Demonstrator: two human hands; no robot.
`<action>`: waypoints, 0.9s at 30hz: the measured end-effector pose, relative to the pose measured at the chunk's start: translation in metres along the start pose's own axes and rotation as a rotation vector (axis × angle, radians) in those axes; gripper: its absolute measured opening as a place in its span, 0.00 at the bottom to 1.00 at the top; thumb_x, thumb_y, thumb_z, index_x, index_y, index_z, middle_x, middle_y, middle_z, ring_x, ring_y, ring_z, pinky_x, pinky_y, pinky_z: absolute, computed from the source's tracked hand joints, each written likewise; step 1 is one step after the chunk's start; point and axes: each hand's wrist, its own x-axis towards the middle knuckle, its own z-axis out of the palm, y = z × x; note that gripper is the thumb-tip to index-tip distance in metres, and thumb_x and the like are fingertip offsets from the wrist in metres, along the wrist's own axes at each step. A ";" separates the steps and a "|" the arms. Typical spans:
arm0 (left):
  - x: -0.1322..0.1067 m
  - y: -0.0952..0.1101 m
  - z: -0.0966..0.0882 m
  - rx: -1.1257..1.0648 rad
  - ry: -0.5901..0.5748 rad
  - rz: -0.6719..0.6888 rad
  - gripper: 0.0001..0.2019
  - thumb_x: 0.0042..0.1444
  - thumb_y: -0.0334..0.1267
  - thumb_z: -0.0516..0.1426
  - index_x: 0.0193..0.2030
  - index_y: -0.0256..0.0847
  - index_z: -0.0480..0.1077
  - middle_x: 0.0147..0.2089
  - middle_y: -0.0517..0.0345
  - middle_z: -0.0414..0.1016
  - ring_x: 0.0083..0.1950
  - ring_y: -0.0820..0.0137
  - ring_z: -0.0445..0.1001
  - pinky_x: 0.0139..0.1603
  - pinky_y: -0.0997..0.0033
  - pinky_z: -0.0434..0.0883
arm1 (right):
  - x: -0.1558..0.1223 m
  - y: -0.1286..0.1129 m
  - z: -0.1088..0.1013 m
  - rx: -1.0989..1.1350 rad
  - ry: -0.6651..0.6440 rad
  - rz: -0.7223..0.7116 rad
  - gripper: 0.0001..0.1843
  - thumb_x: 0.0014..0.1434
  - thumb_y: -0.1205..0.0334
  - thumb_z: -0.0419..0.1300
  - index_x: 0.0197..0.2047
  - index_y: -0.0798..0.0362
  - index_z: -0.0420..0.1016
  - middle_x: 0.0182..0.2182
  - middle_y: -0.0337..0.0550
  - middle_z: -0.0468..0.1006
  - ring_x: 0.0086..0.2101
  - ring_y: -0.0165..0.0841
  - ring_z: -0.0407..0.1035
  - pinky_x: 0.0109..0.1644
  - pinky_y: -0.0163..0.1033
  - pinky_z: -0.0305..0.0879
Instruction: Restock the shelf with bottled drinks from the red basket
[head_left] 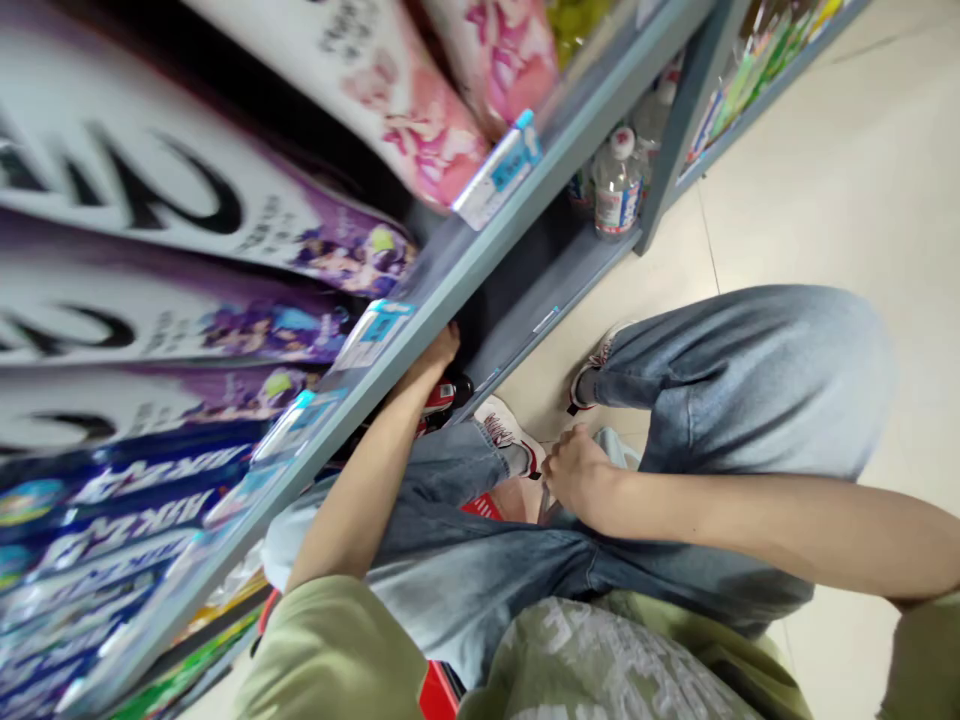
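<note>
My left hand point(442, 348) reaches under the upper shelf board into the low shelf, and its fingers are mostly hidden there. Beside that wrist lies a dark bottle with a red label point(441, 394), partly behind my forearm. Between my knees is my right hand point(581, 475), its fingers curled closed around something I cannot make out. Pale, see-through plastic point(619, 447) shows just behind this hand. A red printed piece point(482, 507) and a pinkish-brown surface lie below it, between my legs.
Above the grey shelf edge point(450, 310) stand large white-and-purple packs point(352, 245), pink-flowered packs point(427, 140) and blue packs point(150, 500). Clear bottles with a white cap point(619, 185) stand on the low shelf at its far end. Pale floor tiles point(810, 200) extend to the right.
</note>
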 end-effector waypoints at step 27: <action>-0.442 -0.005 0.081 -0.488 0.373 0.109 0.15 0.66 0.27 0.49 0.53 0.37 0.72 0.51 0.46 0.80 0.54 0.65 0.78 0.57 0.65 0.77 | 0.034 0.069 0.059 -0.475 -0.374 -0.005 0.22 0.73 0.60 0.52 0.64 0.56 0.74 0.55 0.63 0.81 0.56 0.51 0.76 0.56 0.47 0.71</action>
